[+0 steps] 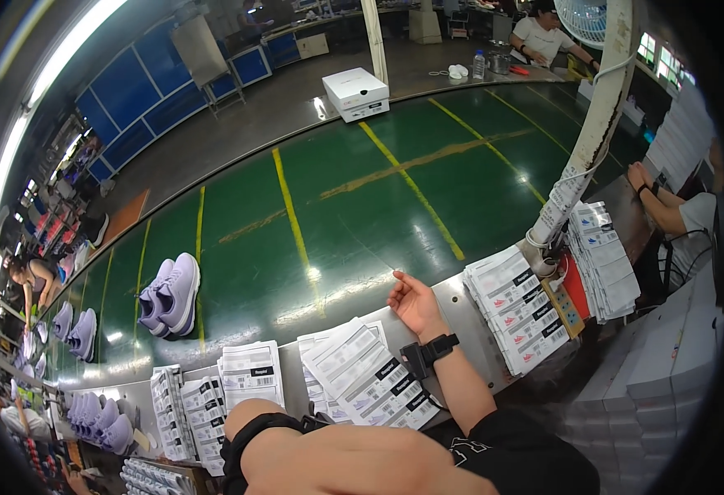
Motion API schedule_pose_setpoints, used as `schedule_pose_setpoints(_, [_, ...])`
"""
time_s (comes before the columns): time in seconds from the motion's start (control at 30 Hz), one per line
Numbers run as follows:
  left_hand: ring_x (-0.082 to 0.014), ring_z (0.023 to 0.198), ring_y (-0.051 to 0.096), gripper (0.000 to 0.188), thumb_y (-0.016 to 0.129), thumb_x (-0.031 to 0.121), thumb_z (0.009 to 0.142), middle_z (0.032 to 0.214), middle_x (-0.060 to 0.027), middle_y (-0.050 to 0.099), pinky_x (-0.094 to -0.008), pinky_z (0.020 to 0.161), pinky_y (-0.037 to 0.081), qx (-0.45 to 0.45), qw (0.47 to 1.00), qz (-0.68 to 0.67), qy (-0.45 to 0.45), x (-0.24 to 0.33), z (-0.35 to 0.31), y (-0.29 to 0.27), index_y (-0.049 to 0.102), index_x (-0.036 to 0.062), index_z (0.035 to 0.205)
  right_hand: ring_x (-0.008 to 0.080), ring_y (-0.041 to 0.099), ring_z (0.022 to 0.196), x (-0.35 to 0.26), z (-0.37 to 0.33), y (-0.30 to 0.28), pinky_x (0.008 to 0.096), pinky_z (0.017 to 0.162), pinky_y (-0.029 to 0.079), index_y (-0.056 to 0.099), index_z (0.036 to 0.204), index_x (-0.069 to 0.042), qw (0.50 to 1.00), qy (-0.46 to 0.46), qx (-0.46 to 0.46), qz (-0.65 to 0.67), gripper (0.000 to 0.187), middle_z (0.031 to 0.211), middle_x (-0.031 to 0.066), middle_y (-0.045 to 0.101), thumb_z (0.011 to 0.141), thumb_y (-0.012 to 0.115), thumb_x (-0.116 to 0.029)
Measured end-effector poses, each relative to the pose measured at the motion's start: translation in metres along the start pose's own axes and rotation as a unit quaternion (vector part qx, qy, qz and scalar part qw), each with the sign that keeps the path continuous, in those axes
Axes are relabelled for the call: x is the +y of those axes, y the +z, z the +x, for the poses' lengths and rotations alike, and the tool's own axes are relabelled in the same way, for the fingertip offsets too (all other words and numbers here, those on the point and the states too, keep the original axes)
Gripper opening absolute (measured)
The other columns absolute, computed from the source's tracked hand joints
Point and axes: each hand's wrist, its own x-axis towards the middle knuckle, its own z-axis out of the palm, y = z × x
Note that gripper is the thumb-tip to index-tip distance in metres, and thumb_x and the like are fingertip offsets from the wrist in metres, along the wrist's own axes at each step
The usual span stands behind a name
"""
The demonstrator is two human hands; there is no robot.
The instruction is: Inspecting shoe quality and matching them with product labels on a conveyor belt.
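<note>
A long green conveyor belt with yellow cross-lines carries a white cardboard box and a pair of lilac shoes. Fanned white printed sheets lie on the metal ledge just below the right hand, its index finger extended, the others loosely bent. A fine dark line meets that fingertip; whether it is a pinched thread I cannot tell. The left hand hides its fingers, so its grip is unclear. A light fingertip touch, wrist clear of the loose sheets, would probably serve best. The sheets bear black label blocks, barcodes and small shoe pictures.
</note>
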Motion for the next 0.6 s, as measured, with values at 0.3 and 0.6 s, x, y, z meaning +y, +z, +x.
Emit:
schedule_pose_setpoints(0.3, [-0.0222, 0.096, 0.052, 0.009, 0.057, 0.014, 0.089, 0.101, -0.0003, 0.058, -0.0346, 0.074, 0.045, -0.023, 0.98, -0.142, -0.138, 0.021, 0.002, -0.025, 0.062, 0.0072, 0.087, 0.0187, 0.059, 0.072, -0.001, -0.002, 0.001, 0.0312, 0.067, 0.05, 0.057, 0.106, -0.003, 1.0, -0.005, 0.011, 0.007, 0.022, 0.075, 0.0049, 0.06, 0.09, 0.054, -0.017])
schedule_pose_setpoints(0.6, [-0.019, 0.093, 0.053, 0.027, 0.036, 0.031, 0.099, 0.088, 0.0016, 0.065, -0.0384, 0.078, 0.043, 0.089, 0.98, -0.06, -0.166, 0.035, -0.008, 0.011, 0.051, 0.0114, 0.088, 0.0191, 0.059, 0.073, -0.002, -0.001, -0.002, 0.0317, 0.067, 0.049, 0.058, 0.106, -0.003, 1.0, -0.004, 0.022, 0.009, 0.022, 0.075, 0.0049, 0.06, 0.091, 0.052, -0.018])
